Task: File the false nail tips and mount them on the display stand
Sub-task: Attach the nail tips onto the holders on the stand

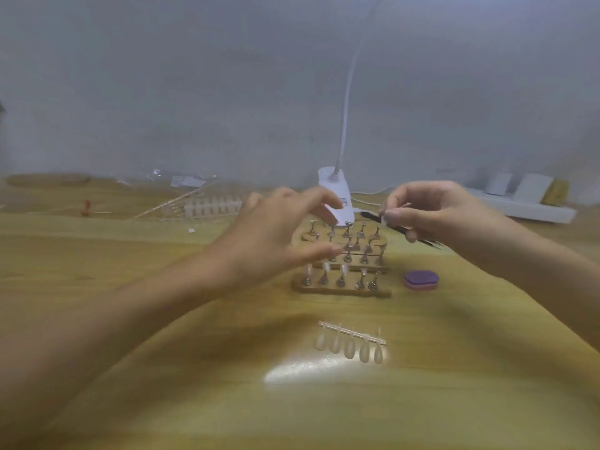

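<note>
Wooden display stand [344,291] mid-table, metal pegs upright; strip of five clear nail tips [352,345] lying nearer

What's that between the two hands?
The head view shows the display stand between the left hand and right hand, with a white lamp base behind it.

- left hand [276,235]: bare, with slim fingers; motion blur softens the fingertips.
- right hand [431,212]: bare as well; its thumbnail [390,217] looks short and pale, though it is too blurred to tell more.
- left forearm [130,323]: bare skin along all of its visible length, up to the picture's edge.
- right forearm [539,267]: likewise bare to the picture's edge, its outline smeared by blur.
</note>
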